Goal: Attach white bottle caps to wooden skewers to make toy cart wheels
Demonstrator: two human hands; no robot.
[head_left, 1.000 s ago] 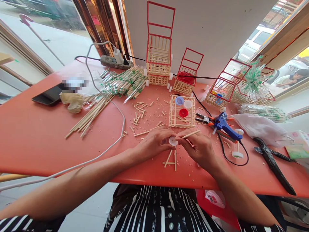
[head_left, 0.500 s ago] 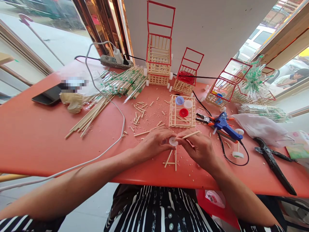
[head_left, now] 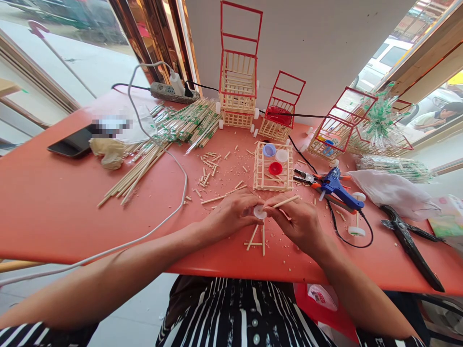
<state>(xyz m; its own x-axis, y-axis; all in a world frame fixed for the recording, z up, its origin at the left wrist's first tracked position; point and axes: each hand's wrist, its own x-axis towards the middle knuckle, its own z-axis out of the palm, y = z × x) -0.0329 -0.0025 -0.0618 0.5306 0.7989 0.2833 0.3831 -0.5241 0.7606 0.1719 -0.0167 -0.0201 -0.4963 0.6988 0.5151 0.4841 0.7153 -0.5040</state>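
Observation:
My left hand (head_left: 240, 211) pinches a small white bottle cap (head_left: 259, 212) between thumb and fingers. In my right hand (head_left: 294, 218) is a thin wooden stick (head_left: 286, 201), and its near end meets the cap. Below them several cut sticks (head_left: 263, 238) lie crossed on the orange table (head_left: 144, 221). Just beyond my hands stands a small stick-built frame (head_left: 256, 180) with a blue cap (head_left: 269, 150), a white cap (head_left: 281, 155) and a red cap (head_left: 275, 168) on it.
A blue glue gun (head_left: 338, 188), pliers (head_left: 306, 176) and a wheeled axle (head_left: 356, 231) lie at the right, with black-handled cutters (head_left: 408, 246) beyond. Stick carts (head_left: 238, 72) stand along the wall. Wrapped chopsticks (head_left: 191, 123), a phone (head_left: 74, 142) and a white cable (head_left: 185, 183) occupy the left.
Almost nothing differs. Both hands keep the same place, with the stick still against the cap.

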